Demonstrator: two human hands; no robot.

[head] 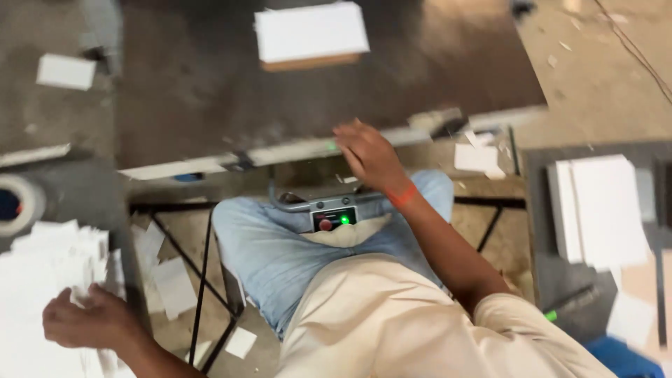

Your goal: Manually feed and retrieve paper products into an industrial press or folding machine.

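Right hand: the right hand (367,155) is resting, fingers loosely spread and gripping nothing, on the pale metal front edge (280,152) of the dark grey machine table (210,77).
Left hand: the left hand (87,320) is curling its fingers onto the loose heap of white paper sheets (49,269) at the person's side; whether it is pinching a sheet, I cannot tell.
Stack on table: a squared white paper block on a brown board (311,35) is lying well beyond the right hand, at the table's far side.
Control box: a small grey panel with a red button and a glowing green light (334,220) is sitting under the table edge, above the knees.
Right-side pile: neat white sheets (602,206) are waiting on a grey stand.
Floor: white offcuts (175,283) are lying scattered.
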